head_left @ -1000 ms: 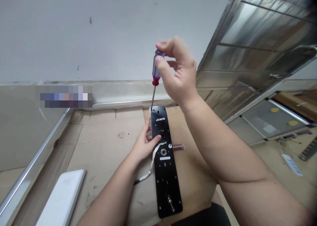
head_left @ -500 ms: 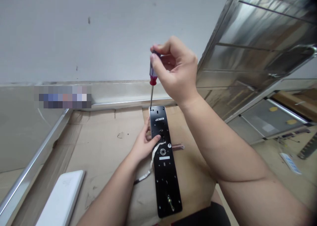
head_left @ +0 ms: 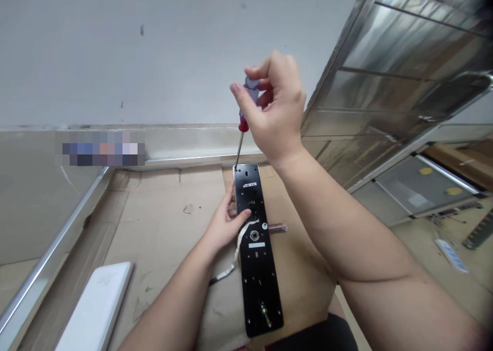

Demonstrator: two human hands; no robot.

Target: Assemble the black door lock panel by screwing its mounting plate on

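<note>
Though mostly black, a long, white-labelled panel (head_left: 259,266) in the left hand (head_left: 221,225), screwdriver (head_left: 243,125) in the right hand (head_left: 279,104).

No text is legible. The black panel (head_left: 260,269) carries three white markings. The upper label (head_left: 250,185), near the far end, bears dark characters too small to read. The round sticker (head_left: 264,226) sits at the right edge; its marking cannot be resolved. The rectangular label (head_left: 257,246), just below the square-holed fitting (head_left: 254,235), shows no readable characters.
</note>
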